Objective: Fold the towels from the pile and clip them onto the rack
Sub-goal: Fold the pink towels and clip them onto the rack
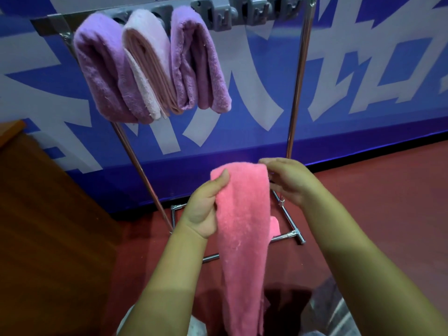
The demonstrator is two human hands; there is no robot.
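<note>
From the head view I see my left hand (206,204) pinching the upper left edge of the pink towel (242,226), thumb on the near face and fingers curled behind it. My right hand (286,180) pinches the upper right corner, fingertips closed on the fabric. The towel hangs between them in a long narrow strip, its lower end trailing down toward my body and out of the bottom of the view, so I judge it is folded lengthwise but not yet doubled over.

Above, the rack (299,76) carries a grey clip bar (223,15). Three folded towels are already clipped there side by side on its left part: a purple towel (101,73), a pale pink towel (148,66) and a second purple towel (198,64). The clips to their right look free.

I take the step in hand to be folding. Next I would need to bring the hanging end up to meet the top edge, then lift the bundle well above its present height to a free clip. The pile is not in view.
</note>
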